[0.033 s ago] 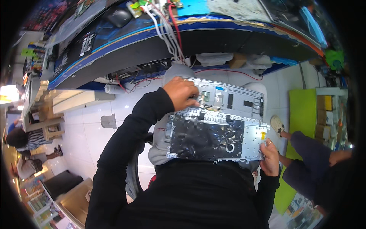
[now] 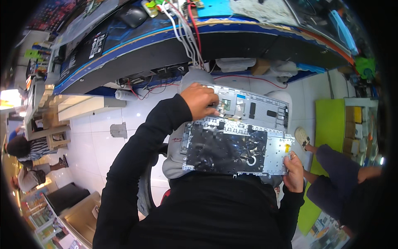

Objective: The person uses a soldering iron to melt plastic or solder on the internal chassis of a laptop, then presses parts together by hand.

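A silver laptop cover [image 2: 259, 108], its inner side up, lies across my lap with its far edge toward the bench. Over its near part is a keyboard plate [image 2: 275, 155], back side up, mostly covered by wrinkled black film with a white ring mark. My left hand [image 2: 202, 101] rests over the cover's left end, fingers curled and thumb bent close to them near the plate's far edge. Whatever lies between those fingertips is hidden. At the plate's right end, my right hand [image 2: 294, 171] grips the edge with the thumb on top, beside a small yellow tape [image 2: 287, 148].
Ahead runs a dark workbench [image 2: 248, 43] with hanging white cables [image 2: 184, 39] and a black mouse [image 2: 133, 15]. On the right stand another person's legs [image 2: 331, 174] beside a lime-green panel [image 2: 329, 124]. A pale low cabinet [image 2: 89, 108] is at left.
The whole view has shifted very slightly to the right. Both hands keep their places on the laptop parts.
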The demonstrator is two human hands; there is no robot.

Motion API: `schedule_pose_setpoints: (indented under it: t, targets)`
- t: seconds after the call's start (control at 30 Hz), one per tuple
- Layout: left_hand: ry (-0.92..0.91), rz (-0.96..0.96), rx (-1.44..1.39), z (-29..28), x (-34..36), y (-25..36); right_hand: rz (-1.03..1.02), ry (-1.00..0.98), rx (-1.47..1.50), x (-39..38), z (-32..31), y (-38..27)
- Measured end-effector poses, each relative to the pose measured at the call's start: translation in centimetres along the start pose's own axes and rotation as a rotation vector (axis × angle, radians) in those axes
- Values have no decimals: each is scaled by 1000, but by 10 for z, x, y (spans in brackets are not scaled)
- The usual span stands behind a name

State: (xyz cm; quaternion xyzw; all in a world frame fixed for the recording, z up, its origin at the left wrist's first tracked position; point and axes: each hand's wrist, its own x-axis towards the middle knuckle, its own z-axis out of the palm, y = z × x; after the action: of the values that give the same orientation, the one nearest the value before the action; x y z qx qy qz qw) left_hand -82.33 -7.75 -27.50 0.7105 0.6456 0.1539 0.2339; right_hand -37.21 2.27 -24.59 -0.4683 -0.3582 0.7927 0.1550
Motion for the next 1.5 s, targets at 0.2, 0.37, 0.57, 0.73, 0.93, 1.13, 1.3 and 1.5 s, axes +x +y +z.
schedule_pose_setpoints:
  t: [0.2,0.37,0.57,0.73,0.93,1.13,1.3,1.5]
  targets:
    - [41,32,-14,0,-23,-13,-50,-13,-11,9,20,15]
    - [9,16,-29,2,-21,-18,-68,5,-22,15,15,29]
    - [39,-21,-74,6,-30,-22,-115,-3,-26,19,30,30]
    - [26,-27,-106,9,-26,-23,-113,22,-22,20,32,31]
    - [56,29,-132,21,1,-16,-87,19,-1,31,5,20]
    - [3,-119,-149,24,27,9,-21,5,17,41,-24,4]
    - [19,-103,-146,27,37,16,-6,-2,25,40,-28,0]
    - [45,-68,-132,29,32,17,1,39,14,36,-27,3]
